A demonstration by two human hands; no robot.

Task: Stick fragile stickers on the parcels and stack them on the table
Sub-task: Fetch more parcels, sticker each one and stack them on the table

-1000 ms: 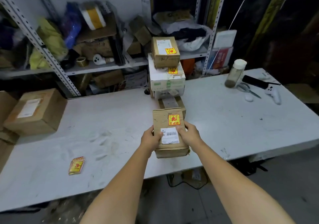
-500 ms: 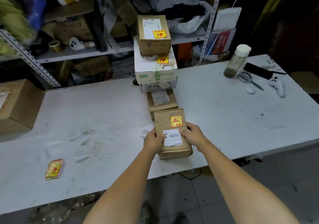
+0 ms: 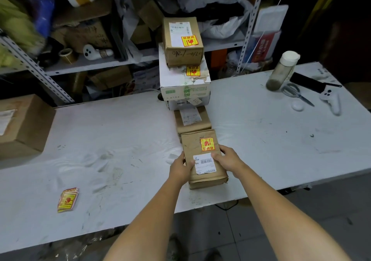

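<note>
White table [image 3: 100, 140] — both hands grip brown parcel [image 3: 200, 146], yellow-red sticker [image 3: 207, 144].

We see a brown parcel [image 3: 204, 158], yellow-and-red fragile sticker [image 3: 207, 144] on its top, held just in front of the parcel stack [image 3: 184, 75] on the white table [image 3: 112, 140]; spare stickers [image 3: 67, 199] lie well left of the stack, near the table's front edge.
</note>
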